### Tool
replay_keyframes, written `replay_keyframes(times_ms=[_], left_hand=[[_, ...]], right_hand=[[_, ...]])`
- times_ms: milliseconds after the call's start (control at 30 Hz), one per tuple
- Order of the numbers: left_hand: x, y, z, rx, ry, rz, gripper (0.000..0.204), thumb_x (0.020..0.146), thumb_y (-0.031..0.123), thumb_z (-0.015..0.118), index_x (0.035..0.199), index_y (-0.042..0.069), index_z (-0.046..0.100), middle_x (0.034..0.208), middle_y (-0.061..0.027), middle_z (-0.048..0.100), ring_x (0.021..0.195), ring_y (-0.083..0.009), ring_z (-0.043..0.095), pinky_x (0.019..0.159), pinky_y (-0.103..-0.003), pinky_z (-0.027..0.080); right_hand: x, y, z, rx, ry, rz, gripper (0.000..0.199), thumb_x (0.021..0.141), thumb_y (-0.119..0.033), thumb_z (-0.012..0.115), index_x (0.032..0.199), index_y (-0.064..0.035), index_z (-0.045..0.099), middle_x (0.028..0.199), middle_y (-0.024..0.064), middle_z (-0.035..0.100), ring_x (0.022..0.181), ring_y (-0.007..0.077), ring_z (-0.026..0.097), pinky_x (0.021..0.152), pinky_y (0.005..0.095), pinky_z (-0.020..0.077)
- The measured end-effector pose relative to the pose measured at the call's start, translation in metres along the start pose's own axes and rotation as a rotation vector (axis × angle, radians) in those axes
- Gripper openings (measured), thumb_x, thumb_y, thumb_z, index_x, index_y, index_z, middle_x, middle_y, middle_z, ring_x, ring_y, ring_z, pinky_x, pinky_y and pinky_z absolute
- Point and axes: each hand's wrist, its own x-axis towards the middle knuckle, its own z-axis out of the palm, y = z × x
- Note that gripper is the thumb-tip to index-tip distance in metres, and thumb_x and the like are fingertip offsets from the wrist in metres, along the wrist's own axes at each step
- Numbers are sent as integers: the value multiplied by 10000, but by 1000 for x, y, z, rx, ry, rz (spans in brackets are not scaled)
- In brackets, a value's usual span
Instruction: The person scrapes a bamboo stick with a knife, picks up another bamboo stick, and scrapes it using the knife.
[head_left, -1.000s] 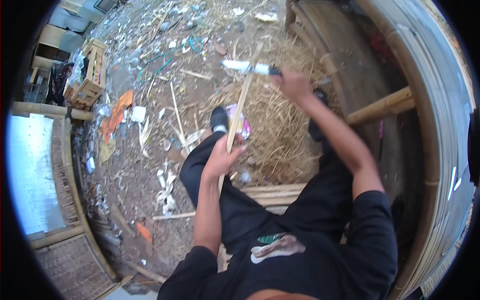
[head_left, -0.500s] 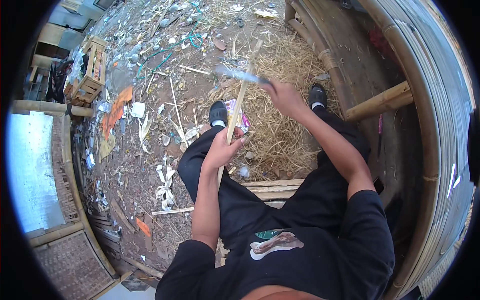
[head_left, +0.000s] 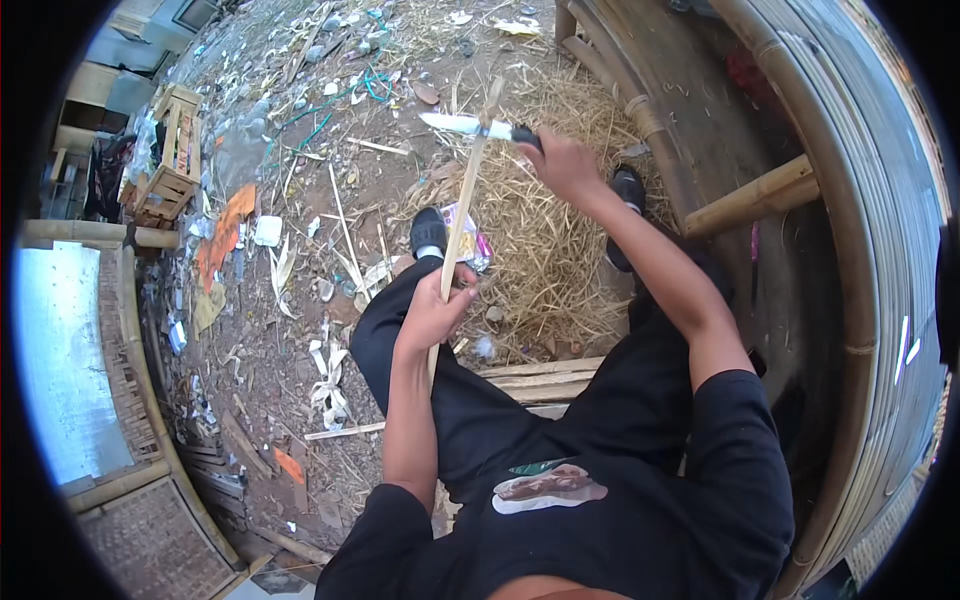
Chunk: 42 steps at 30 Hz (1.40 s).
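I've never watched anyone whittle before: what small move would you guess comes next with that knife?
Probably a push of the steel-bladed knife away along the long pale bamboo strip: the blade lies across its far end, gripped by the right hand, while the left hand holds the strip lower down.

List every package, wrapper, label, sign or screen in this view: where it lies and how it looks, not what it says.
Crumpled pink and white plastic wrapper: on the straw beside the thin bamboo strip, just past the left hand.
Flat white packet: on the dirt at left, roughly square.
Torn orange sheet: on the dirt beside the white packet, long and creased.
No signs or screens in view.
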Motion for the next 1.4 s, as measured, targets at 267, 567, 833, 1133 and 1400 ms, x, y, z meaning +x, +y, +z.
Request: replay_keyframes(times_ms=[267, 567, 833, 1133, 1400], left_hand=[[-13, -15, -1, 65, -93, -81, 108, 912, 75, 617, 994, 43, 556, 561, 79, 442, 413, -14, 360, 382, -208, 263], [-13, -5, 9, 16, -157, -127, 148, 911, 76, 620, 1008, 18, 524, 516, 49, 450, 329, -37, 369, 309, -213, 273], [-11, -9, 6, 52, -112, -122, 130, 925, 72, 604, 1015, 25, 524, 535, 48, 439, 322, -30, 347, 295, -211, 246], [-10, -6, 9, -9, -95, -177, 68, 951, 74, 547, 1013, 47, 551, 481, 66, 403, 339, -37, 356, 325, -227, 281], [-3, -21, 11, 97, -68, -144, 102, 952, 79, 515, 1045, 48, 542, 569, 67, 375, 337, -25, 318, 306, -216, 257]], right_hand=[[9, 17, -34, 688, -565, 480, 515, 924, -552, 563, 779, -59, 595, 590, 9, 538, 497, 124, 556, 470, 291, 472], [22, 25, -38, 1195, -973, 558, 433, 912, -393, 669, 636, -122, 474, 506, -46, 420, 373, 64, 390, 343, 236, 299], [19, 10, -15, 547, -478, 496, 215, 739, -183, 671, 698, 3, 569, 548, 53, 529, 427, 173, 513, 400, 339, 388], [10, -11, -26, 245, -183, 439, 187, 751, -162, 591, 755, 15, 649, 687, 198, 653, 637, 316, 657, 607, 424, 503], [1, -7, -8, 50, -182, 505, 242, 765, -198, 614, 900, -5, 667, 850, 237, 680, 827, 395, 678, 755, 456, 543]])
